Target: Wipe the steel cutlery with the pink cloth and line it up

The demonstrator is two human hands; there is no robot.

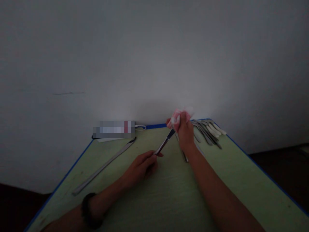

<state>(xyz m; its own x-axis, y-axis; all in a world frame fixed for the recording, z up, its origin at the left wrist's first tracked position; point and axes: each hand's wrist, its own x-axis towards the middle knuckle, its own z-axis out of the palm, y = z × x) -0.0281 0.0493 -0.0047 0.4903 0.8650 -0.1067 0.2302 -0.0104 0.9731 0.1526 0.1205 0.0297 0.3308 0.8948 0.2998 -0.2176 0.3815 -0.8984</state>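
My left hand [146, 164] is closed around a slim, shiny metal piece of cutlery [166, 139], tilted up and away to the right. Its far end meets a crumpled pink and white cloth [177, 119], so whether it is a knife or another utensil cannot be told. My right hand [185, 129] grips this cloth, with the fingers partly hidden behind it. Beneath the right wrist lie a few metal utensils [185, 158], mostly covered by the hand and forearm.
Several metal utensils, some with white handles [214, 129], lie in a pile at the back right. A long metal strip with a dark curved tip [106, 167] lies on the left of the green table [154, 206]. Behind it is a blurred-out box [113, 129] with a white cord [141, 127], near the wall.
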